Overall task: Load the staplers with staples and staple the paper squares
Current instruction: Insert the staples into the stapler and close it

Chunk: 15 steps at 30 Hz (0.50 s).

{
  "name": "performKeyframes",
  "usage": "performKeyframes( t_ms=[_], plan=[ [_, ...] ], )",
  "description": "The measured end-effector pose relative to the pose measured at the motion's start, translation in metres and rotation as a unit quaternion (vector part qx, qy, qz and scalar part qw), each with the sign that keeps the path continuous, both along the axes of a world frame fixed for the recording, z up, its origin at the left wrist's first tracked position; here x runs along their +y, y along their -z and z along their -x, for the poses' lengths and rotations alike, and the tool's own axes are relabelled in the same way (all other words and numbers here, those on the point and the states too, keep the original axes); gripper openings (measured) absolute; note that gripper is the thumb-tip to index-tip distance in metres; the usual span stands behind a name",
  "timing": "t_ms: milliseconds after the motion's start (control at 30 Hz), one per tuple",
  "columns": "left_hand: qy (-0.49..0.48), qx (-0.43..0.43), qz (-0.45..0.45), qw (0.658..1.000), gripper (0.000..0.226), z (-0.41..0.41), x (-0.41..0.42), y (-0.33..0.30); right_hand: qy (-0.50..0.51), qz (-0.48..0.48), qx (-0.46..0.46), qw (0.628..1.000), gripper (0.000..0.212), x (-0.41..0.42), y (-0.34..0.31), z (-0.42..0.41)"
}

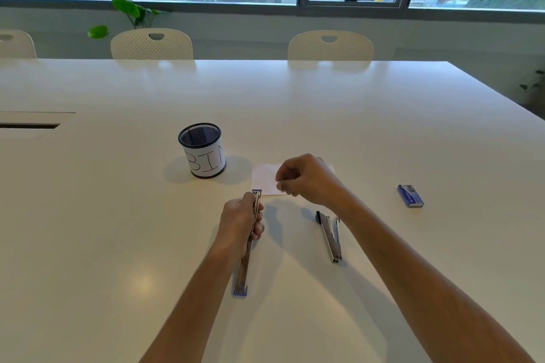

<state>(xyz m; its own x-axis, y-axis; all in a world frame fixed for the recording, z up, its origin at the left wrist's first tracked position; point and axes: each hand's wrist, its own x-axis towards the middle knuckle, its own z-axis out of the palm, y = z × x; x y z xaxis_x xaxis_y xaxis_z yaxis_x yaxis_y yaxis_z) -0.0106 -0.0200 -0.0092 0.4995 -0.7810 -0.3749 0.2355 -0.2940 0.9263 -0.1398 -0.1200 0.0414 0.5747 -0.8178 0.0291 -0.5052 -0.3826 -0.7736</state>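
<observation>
Head view: left hand (pixel 240 219) fingers clasp the opened purple-ended metal stapler (pixel 249 242) on the white tabletop (pixel 295 103); right hand (pixel 303 178) fingers pinch something too small to identify, perhaps staples, above the white paper squares (pixel 264 177). Misaligned, they could spill.
</observation>
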Motion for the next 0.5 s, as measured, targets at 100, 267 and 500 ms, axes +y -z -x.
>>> performKeyframes(
  t_ms=[100,267,500],
  plan=[
    [0.018,0.035,0.005,0.999,0.025,-0.003,0.001,0.000,-0.014,-0.007,-0.012,1.000,0.008,0.001,0.000,-0.004],
    [0.059,0.114,0.013,0.992,0.031,-0.008,0.000,-0.001,-0.016,-0.031,-0.041,0.999,0.008,0.007,0.003,-0.014],
    [0.091,0.135,0.005,0.987,0.021,-0.008,0.000,-0.002,-0.014,-0.048,-0.045,0.998,0.005,0.016,0.011,-0.022]
  ],
)
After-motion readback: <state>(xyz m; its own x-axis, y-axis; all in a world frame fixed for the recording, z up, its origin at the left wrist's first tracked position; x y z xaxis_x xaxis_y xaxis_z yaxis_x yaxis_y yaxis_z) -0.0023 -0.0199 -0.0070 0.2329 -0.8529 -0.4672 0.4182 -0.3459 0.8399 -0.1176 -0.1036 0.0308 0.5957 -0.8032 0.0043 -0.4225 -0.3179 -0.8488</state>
